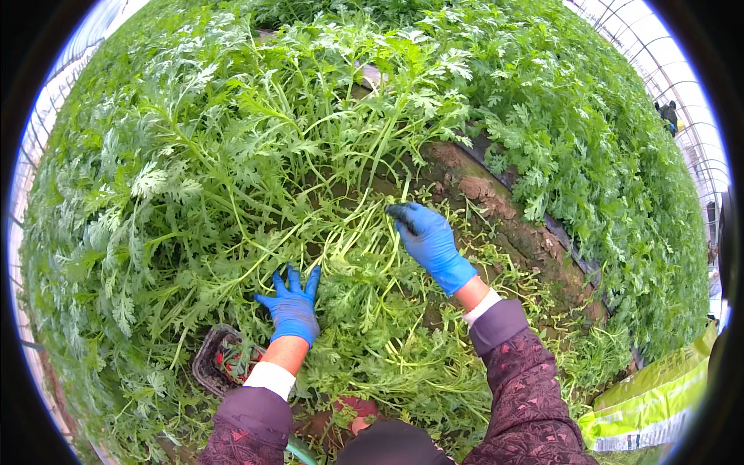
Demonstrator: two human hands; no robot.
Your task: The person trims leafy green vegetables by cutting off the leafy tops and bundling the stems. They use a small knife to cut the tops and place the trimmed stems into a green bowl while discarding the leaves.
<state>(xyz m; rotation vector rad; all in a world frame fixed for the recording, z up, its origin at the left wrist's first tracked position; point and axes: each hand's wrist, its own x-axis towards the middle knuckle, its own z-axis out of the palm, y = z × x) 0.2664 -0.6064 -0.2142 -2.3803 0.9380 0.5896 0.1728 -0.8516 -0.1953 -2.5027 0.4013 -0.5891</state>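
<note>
Blue gloves cover both of my hands. With its fingers spread, my left hand [294, 307] lies palm down on the stems of leafy greens with deeply cut leaves, like crown daisy. Up and to the right, my right hand [427, 241] has curled fingers, and the glove is dark with soil at the fingertips. Pale stems lie right beside it; whether it grips one is hidden. Between and below my hands spreads a heap of cut greens [360, 302], their pale stem ends pointing up the view. Standing greens [314, 133] rise just beyond.
A dark plastic basket [203, 363] with something red inside stands beside my left forearm. Bare soil [494, 197] and black plastic film [561, 232] run along the right. A yellow-green printed bag [651, 401] lies lower right. Greenhouse hoops [657, 52] arch overhead; a person [668, 116] is far off.
</note>
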